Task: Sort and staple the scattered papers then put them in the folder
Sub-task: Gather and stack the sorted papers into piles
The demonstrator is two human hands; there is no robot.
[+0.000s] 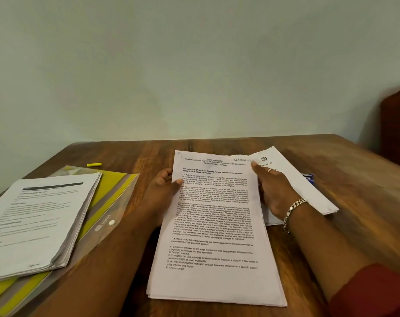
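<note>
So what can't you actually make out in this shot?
- Blue object, head view: mostly hidden under the angled white sheets; cannot tell if it is the stapler.
- Left-hand stack of printed pages: text blurred, and the frame's left edge cuts it off.
- Left hand: fingers hidden behind the central printed paper stack.
- Clear plastic folder with yellow inserts: largely covered by the left stack.

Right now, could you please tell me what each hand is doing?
Left hand: grips the left edge of the paper stack.
Right hand: holds the stack's right edge.
</note>
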